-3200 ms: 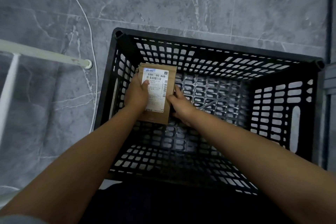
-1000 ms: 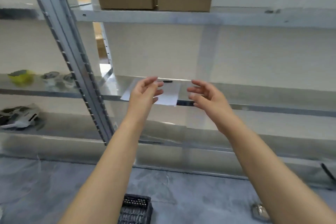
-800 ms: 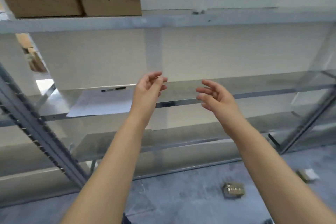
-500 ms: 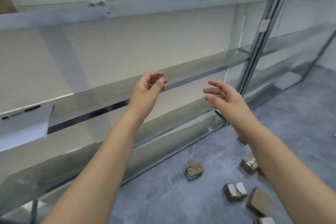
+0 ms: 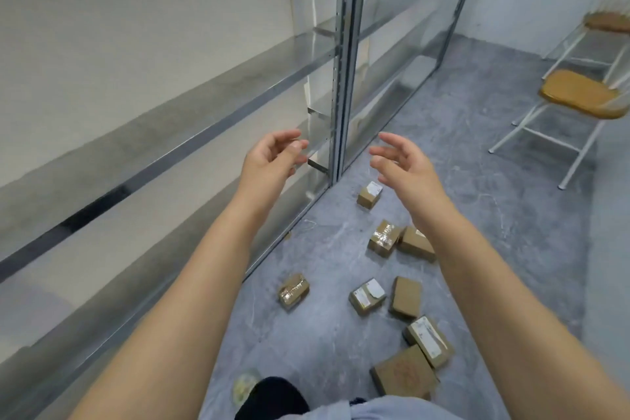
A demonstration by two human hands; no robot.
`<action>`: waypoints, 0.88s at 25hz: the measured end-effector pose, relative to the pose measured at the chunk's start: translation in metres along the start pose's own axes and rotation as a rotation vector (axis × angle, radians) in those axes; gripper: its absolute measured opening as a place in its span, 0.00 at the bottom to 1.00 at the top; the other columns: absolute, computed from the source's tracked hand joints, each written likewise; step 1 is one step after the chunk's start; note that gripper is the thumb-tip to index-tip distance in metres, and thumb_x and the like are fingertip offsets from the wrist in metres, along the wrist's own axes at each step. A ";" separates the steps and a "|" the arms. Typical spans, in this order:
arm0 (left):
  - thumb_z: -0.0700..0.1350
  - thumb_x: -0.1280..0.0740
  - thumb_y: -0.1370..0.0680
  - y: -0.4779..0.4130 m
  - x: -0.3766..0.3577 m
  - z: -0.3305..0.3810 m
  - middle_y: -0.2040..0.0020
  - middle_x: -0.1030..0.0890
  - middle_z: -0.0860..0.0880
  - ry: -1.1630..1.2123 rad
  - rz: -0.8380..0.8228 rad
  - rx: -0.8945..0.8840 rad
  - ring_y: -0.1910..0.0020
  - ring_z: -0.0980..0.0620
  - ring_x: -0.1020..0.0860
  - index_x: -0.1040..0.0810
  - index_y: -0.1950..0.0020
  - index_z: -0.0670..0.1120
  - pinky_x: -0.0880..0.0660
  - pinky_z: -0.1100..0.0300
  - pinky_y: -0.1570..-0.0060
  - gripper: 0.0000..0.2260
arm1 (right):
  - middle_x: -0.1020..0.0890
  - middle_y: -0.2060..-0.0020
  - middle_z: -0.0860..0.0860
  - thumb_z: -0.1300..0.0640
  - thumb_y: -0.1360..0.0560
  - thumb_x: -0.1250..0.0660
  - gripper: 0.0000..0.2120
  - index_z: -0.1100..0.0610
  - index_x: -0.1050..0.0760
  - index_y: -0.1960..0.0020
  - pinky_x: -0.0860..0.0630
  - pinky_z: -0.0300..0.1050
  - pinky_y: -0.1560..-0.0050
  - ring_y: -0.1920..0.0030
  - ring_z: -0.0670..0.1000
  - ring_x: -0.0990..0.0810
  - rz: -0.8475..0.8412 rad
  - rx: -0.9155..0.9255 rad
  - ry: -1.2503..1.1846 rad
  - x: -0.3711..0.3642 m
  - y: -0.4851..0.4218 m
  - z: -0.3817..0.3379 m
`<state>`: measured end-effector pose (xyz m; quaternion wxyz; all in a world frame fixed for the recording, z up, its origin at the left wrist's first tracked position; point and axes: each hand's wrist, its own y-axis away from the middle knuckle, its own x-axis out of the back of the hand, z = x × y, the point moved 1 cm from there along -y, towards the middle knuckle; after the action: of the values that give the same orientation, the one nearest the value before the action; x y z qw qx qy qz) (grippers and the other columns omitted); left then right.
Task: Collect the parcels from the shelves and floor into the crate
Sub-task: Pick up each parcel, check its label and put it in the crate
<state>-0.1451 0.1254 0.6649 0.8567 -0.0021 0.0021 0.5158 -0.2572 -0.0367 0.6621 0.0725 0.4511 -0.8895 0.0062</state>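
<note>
While both arms reach forward at chest height, the left hand (image 5: 271,157) and the right hand (image 5: 404,164) hang in the air with fingers loosely curled and spread, holding nothing. Below them, brown cardboard parcels (image 5: 381,283) lie scattered on the grey marbled floor (image 5: 494,215), all apart from the hands. One parcel (image 5: 370,194) sits just under the right hand near the shelf upright (image 5: 347,78); a taped parcel (image 5: 294,290) lies closest to the shelving base. Two more touch each other near the right forearm, which covers part of one. Metal shelves (image 5: 170,119) run along the left. Folding chairs (image 5: 579,99) with tan seats stand at the far right, well apart from the parcels.
</note>
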 end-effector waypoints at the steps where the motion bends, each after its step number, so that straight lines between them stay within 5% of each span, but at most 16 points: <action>1: 0.41 0.38 0.20 -0.016 0.000 -0.007 0.52 0.19 0.54 -0.003 -0.018 0.006 0.56 0.56 0.20 0.25 0.47 0.51 0.27 0.63 0.53 0.06 | 0.21 0.44 0.48 0.59 0.23 0.36 0.15 0.48 0.31 0.38 0.23 0.55 0.45 0.47 0.45 0.22 0.031 -0.021 0.013 -0.001 -0.010 0.005; 7: 0.39 0.38 0.20 -0.105 0.020 -0.058 0.51 0.19 0.52 -0.042 -0.175 0.062 0.55 0.57 0.21 0.25 0.48 0.50 0.27 0.73 0.59 0.07 | 0.22 0.44 0.49 0.60 0.23 0.37 0.19 0.52 0.32 0.32 0.24 0.32 0.56 0.52 0.39 0.23 0.194 -0.134 0.052 -0.033 -0.076 0.035; 17: 0.36 0.38 0.21 -0.213 0.003 -0.202 0.52 0.20 0.51 -0.121 -0.330 0.160 0.52 0.53 0.22 0.25 0.46 0.47 0.25 0.68 0.49 0.08 | 0.22 0.48 0.47 0.62 0.23 0.36 0.19 0.53 0.31 0.34 0.25 0.30 0.53 0.56 0.37 0.22 0.325 -0.312 -0.003 -0.060 -0.169 0.172; 22: 0.38 0.38 0.20 -0.218 -0.014 -0.347 0.52 0.20 0.51 -0.144 -0.339 0.273 0.58 0.61 0.20 0.25 0.48 0.51 0.27 0.72 0.58 0.08 | 0.22 0.48 0.49 0.63 0.24 0.36 0.19 0.55 0.31 0.34 0.26 0.29 0.55 0.57 0.35 0.22 0.329 -0.409 -0.007 -0.061 -0.180 0.318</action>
<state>0.0406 0.0093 0.3187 0.9214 0.1503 0.0104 0.3583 -0.1163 -0.1187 0.3297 0.1569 0.2766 -0.9339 -0.1636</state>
